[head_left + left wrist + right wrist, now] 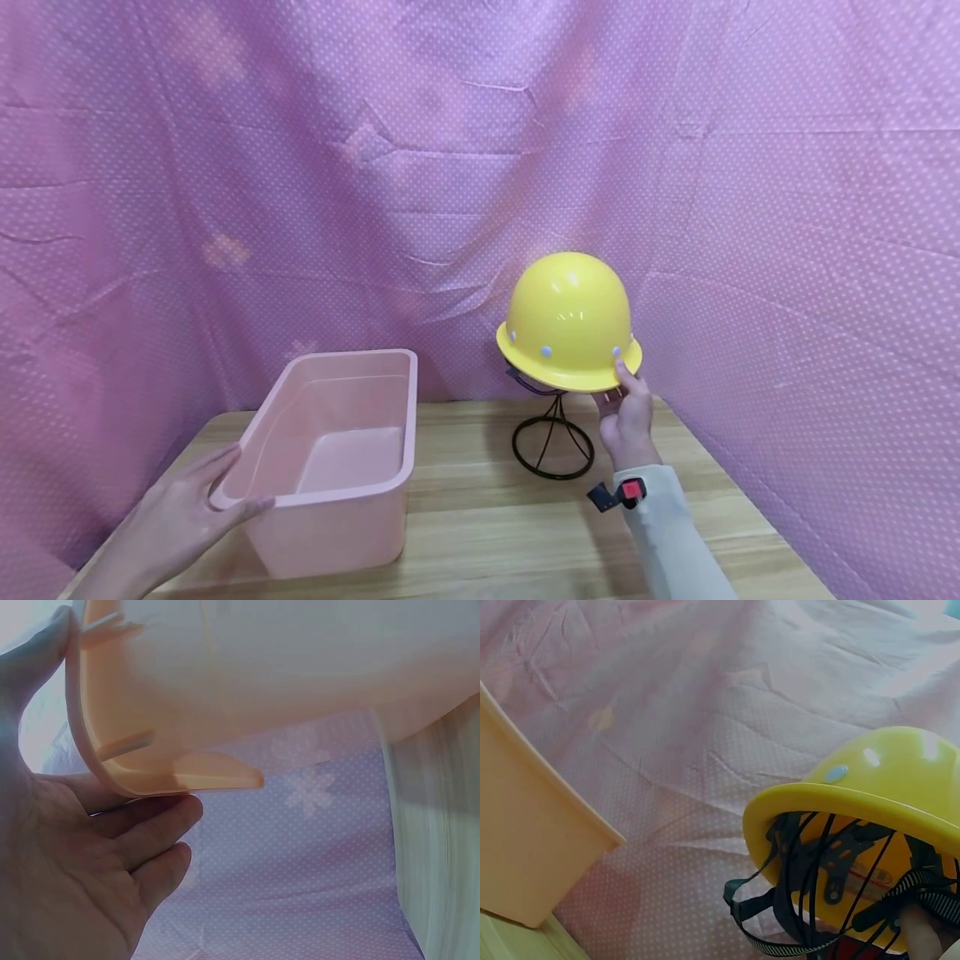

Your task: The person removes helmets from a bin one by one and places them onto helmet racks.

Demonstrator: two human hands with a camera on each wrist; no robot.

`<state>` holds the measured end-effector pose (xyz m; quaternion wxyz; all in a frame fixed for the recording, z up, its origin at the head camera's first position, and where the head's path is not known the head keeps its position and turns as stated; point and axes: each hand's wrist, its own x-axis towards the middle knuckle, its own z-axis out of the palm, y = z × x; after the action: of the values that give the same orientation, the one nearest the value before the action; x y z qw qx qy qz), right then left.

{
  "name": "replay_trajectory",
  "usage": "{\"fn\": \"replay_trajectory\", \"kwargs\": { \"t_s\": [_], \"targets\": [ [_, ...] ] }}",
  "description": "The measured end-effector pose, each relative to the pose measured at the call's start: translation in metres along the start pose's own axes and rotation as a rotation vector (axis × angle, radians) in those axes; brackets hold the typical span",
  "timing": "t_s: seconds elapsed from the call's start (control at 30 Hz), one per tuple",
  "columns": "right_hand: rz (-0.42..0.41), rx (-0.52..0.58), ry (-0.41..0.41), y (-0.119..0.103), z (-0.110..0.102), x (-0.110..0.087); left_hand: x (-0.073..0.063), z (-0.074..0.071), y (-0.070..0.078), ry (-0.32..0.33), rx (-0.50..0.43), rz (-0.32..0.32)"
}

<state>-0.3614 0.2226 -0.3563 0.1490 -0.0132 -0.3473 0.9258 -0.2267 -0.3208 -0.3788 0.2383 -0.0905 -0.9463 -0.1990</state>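
Observation:
A yellow hard hat (pixel 570 321) sits on a black wire stand (pixel 558 476) towards the right of the table. My right hand (pixel 630 421) holds its brim at the near right, thumb on the outside and fingers underneath. In the right wrist view, dark straps (pixel 759 905) and the stand's wires show inside the shell; most of that hand is out of frame. On the left stands a pink plastic bin (pixel 411 425), open at the top. My left hand (pixel 168 512) grips its near left corner, thumb at the front rim, fingers along the side and under the lip.
Light wood tabletop (pixel 465 533) lies beneath both the bin and the stand. Pink dotted cloth (pixel 420 208) hangs behind and along both sides. A black band with a small red-faced device (pixel 632 490) is on the right wrist.

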Motion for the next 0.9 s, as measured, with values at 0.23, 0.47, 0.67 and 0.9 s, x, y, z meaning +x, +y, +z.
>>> {"fn": "replay_trajectory", "kwargs": {
  "t_s": [0.23, 0.47, 0.67, 0.9],
  "targets": [
    [-0.034, -0.008, 0.033, 0.0, -0.007, -0.002, 0.003, -0.003, 0.0, -0.041, 0.013, -0.009],
    [-0.138, -0.037, 0.193, -0.006, -0.012, -0.003, 0.007, -0.008, 0.006, 0.06, 0.006, 0.019],
    [-0.281, -0.33, 0.287, -0.017, -0.012, -0.008, 0.021, -0.014, 0.018, 0.122, 0.054, 0.112],
    [-0.524, -0.722, 0.054, -0.032, 0.001, -0.023, 0.041, -0.023, 0.04, 0.099, 0.107, 0.211]
  ]
}}
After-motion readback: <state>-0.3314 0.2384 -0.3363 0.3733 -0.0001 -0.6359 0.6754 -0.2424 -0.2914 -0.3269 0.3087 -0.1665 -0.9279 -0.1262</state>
